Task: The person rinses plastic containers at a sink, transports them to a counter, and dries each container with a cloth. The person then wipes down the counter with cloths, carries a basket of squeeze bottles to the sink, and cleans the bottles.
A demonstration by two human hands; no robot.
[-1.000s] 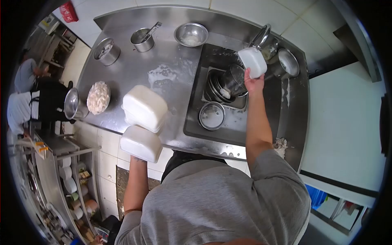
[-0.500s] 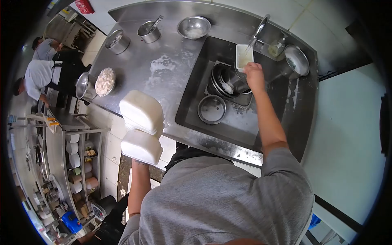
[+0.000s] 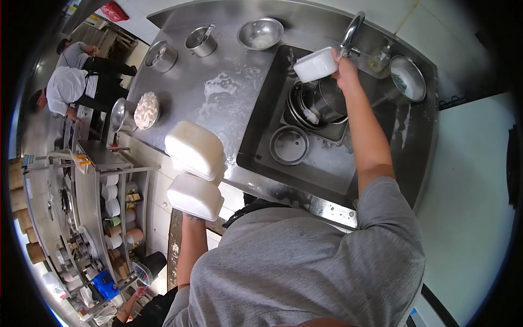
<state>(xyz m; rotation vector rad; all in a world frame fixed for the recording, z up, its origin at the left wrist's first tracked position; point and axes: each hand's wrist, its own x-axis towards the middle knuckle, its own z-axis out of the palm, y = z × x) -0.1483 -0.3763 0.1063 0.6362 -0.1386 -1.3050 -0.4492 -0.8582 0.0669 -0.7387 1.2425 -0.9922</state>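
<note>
Gripped by its end in my right hand (image 3: 345, 72), a small white rectangular container (image 3: 316, 65) is tipped over the sink (image 3: 327, 177), its underside facing up. The faucet (image 3: 354, 31) curves just behind that hand. My left hand (image 3: 198, 217) is mostly hidden under a stack of white rectangular containers (image 3: 194, 150), which it carries at the counter's front edge. Below the right hand, dark round pans and a pot (image 3: 331, 101) stand in the sink, with a white object (image 3: 311, 115) among them. A round metal pan (image 3: 289, 145) lies nearer me on the sink floor.
On the steel counter (image 3: 218, 111) stand a metal bowl (image 3: 260, 34), two metal pots and a heaped bowl of pale food (image 3: 147, 110). A soap bottle (image 3: 379, 58) and a lid (image 3: 407, 79) are right of the faucet. Other people and a shelf (image 3: 125, 174) are at left.
My right hand has turned the white container from upright under the faucet to tipped over, further left. Water in it no longer shows. My left hand still carries the stack.
</note>
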